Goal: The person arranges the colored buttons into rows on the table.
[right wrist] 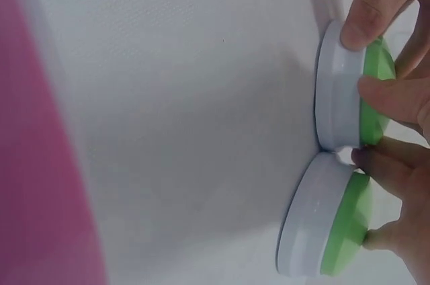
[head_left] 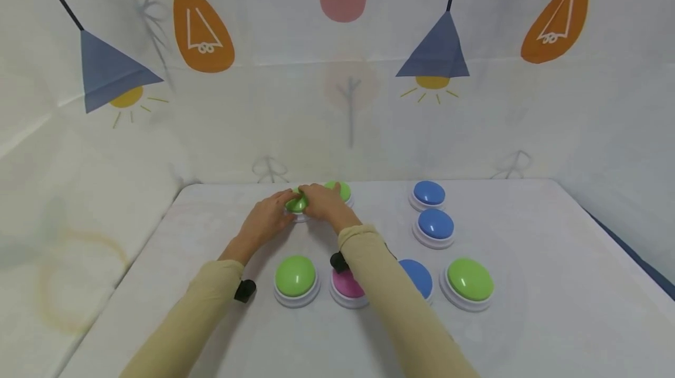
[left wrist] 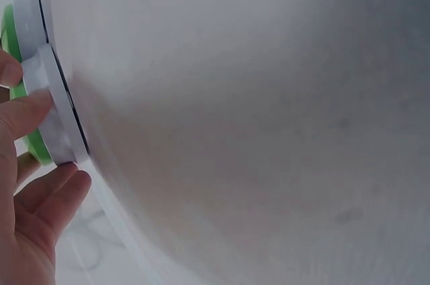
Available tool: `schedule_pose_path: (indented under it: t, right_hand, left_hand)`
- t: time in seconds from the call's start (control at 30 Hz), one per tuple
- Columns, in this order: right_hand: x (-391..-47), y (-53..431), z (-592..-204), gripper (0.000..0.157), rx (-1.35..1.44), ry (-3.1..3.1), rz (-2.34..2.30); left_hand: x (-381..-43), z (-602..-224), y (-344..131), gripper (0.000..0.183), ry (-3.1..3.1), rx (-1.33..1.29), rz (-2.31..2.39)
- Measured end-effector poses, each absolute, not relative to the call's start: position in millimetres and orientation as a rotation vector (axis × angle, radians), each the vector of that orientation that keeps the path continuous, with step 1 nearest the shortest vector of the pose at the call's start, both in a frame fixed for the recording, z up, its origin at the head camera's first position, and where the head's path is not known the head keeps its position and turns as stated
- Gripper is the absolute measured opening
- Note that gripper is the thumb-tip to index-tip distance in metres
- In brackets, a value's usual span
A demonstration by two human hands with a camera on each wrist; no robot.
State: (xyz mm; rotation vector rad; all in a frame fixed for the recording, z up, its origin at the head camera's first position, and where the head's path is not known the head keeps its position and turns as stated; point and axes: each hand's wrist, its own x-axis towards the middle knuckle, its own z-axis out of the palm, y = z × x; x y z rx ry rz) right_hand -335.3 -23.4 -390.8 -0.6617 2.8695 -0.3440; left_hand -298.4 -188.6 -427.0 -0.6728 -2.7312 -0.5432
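Positioning is judged to be the current step: a green button is grasped by the left hand and the right hand, set close beside a second green button near the far edge of the bench. Next, a gentle release is probably called for, neither button being bumped.

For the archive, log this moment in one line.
left grip: holds far-left green dome button | right grip: holds same button | beside: second green button
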Motion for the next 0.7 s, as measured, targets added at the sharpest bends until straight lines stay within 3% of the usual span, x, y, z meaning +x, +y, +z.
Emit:
schedule_pose_path:
  t: [0.7]
  right_hand:
    - [-331,-3,-377,0.056,-0.857,2.838,-0.579]
  left_hand:
    - [-292,-411,-189,0.047,-2.666,-0.725,-0.558]
